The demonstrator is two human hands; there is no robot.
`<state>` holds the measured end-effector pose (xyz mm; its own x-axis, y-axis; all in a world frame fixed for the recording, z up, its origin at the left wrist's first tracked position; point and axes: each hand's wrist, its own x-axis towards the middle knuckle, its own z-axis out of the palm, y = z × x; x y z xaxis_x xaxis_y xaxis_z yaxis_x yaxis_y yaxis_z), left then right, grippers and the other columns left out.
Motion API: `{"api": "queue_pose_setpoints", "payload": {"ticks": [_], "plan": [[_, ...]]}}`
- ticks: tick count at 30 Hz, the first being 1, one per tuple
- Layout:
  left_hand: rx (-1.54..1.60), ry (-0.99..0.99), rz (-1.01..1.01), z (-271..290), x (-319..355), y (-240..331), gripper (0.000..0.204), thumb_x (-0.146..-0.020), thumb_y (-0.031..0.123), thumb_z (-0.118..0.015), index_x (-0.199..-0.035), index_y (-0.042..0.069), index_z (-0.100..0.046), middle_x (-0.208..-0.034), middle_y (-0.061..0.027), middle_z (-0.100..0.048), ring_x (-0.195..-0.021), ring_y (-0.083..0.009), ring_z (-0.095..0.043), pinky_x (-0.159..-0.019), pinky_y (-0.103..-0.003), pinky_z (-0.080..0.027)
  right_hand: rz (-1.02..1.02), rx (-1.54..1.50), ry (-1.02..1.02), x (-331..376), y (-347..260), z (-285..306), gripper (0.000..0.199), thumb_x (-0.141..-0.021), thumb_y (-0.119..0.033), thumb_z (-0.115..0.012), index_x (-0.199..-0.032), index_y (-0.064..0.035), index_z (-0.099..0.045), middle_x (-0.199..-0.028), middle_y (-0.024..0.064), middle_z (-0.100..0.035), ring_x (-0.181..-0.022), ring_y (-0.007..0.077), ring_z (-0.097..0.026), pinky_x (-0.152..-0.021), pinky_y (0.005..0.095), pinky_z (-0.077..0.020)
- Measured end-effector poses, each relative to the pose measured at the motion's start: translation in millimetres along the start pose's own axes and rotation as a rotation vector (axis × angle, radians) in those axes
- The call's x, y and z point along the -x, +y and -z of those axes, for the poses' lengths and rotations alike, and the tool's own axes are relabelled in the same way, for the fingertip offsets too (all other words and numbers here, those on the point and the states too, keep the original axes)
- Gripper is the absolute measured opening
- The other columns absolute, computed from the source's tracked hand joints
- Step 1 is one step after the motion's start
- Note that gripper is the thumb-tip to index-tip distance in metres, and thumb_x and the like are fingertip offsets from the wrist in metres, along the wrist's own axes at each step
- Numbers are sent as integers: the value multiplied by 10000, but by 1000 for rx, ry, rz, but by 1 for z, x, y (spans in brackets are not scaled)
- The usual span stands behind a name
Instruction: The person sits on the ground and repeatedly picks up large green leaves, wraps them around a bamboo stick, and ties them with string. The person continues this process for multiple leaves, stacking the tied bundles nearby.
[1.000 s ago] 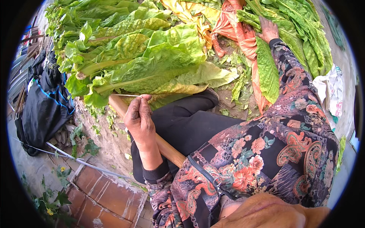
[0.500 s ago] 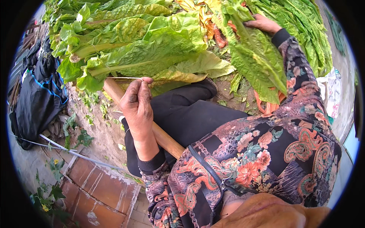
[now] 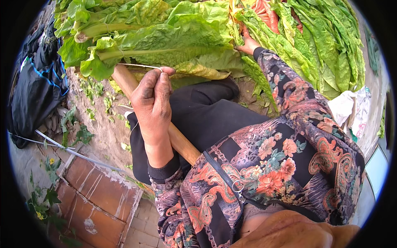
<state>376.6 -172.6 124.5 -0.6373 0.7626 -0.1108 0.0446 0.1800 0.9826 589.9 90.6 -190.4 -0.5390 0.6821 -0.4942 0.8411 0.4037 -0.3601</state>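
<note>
My left hand point(image 3: 154, 97) is closed in a pinch on a thin pale string point(image 3: 142, 65), held taut from beside the leaf stalks and passing over the thumb. Behind that hand a smooth wooden pole point(image 3: 184, 144) slants across my lap. Large green and yellowing leaves point(image 3: 173, 41) with thick stalks are stacked just beyond it, some stalks wound with string. My right hand point(image 3: 249, 44) reaches to the near left edge of another heap of long leaves point(image 3: 318, 53). Its thumb and a finger are apart, touching the leaves; its other fingers are hidden.
Orange-red cloth or plastic point(image 3: 266, 15) shows between the heaps. A black bag point(image 3: 37, 103) with blue cord lies at left. A pale pipe point(image 3: 82, 155) and brown tiled slab point(image 3: 97, 202) sit lower left. A white sack point(image 3: 351, 109) lies at right; leaf scraps litter the ground.
My right hand has moved left and nearer, off the leaf bundle it was on; that bundle now lies with the right-hand heap. My left hand still pinches the string.
</note>
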Motion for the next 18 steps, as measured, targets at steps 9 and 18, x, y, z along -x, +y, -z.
{"api": "queue_pose_setpoints", "payload": {"ticks": [9,18], "plan": [[0,32,-25,4,10,-4,101,-893,-8,-532,-934,-72,-599,-790,-20,-580,-588,-31,-423,-516,-178,-354,-14,-100,158,24,-6,55,619,-778,-389,-649,-1170,63,-492,-1006,265,-612,-948,361,-600,-846,390,-463],[-34,-19,-75,1,-3,-4,78,-870,-19,-553,-896,-62,-613,-771,-29,-606,-574,-37,-438,-514,-189,-368,14,74,393,-15,8,66,342,-789,-286,-605,-942,18,-563,-853,221,-622,-825,374,-606,-730,446,-476]]}}
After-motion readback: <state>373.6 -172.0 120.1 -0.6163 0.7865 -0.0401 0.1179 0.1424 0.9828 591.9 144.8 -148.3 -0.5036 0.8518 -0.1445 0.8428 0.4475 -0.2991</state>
